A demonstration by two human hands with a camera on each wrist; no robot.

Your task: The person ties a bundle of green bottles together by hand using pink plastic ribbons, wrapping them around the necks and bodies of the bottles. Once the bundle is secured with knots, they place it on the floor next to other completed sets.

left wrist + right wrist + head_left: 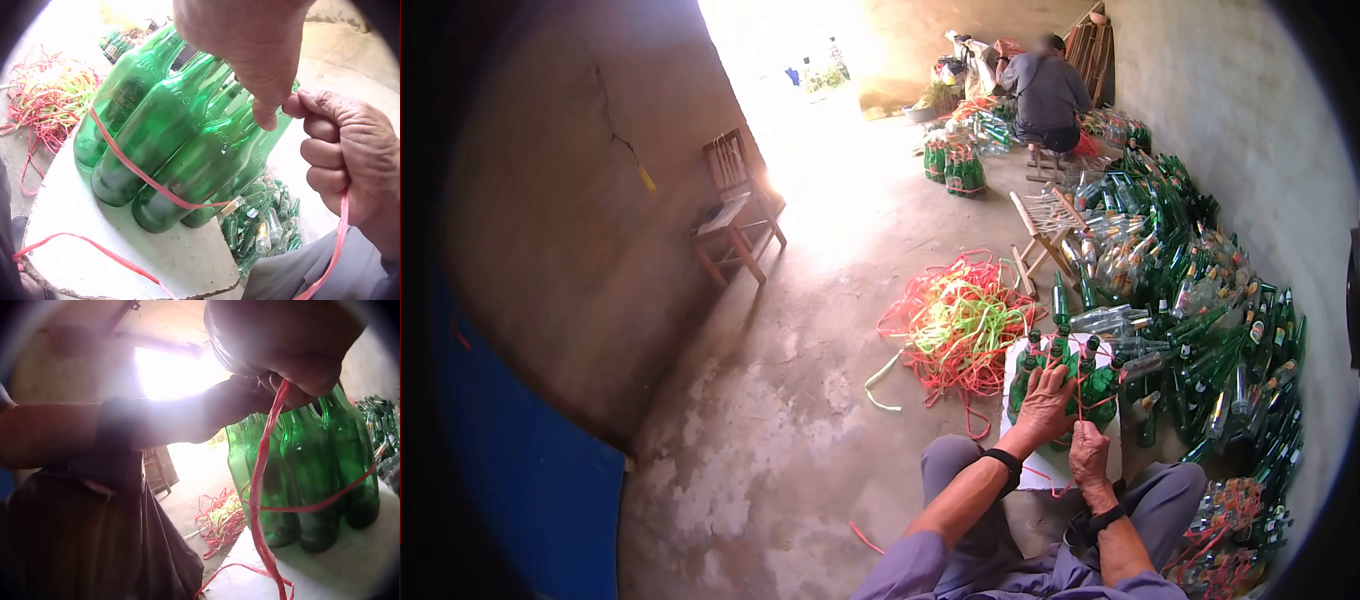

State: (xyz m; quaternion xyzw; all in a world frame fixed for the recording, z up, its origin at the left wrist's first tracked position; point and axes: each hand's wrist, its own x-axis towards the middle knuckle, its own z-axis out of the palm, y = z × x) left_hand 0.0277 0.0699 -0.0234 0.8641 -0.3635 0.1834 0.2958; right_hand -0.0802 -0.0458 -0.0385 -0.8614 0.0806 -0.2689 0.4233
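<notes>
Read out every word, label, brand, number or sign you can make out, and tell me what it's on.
Tied green bottles: raised lettering on the shoulders; one piece seems to end in "AO", the rest too blurred to read surely.
Loose bottles piled by the wall: labels too small to read.
Standing bottle bundles farther back: too small to read.

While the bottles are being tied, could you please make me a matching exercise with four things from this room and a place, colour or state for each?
Things:
1. Right hand
2. Wooden chair
3. Bundle of green bottles
4. Ribbon pile

Descriptions:
A. Beside the brown wall
B. Tangled, red and yellow-green
C. Gripping a red ribbon
D. Standing on a white slab

Pairs: 1-C, 2-A, 3-D, 4-B.
</notes>
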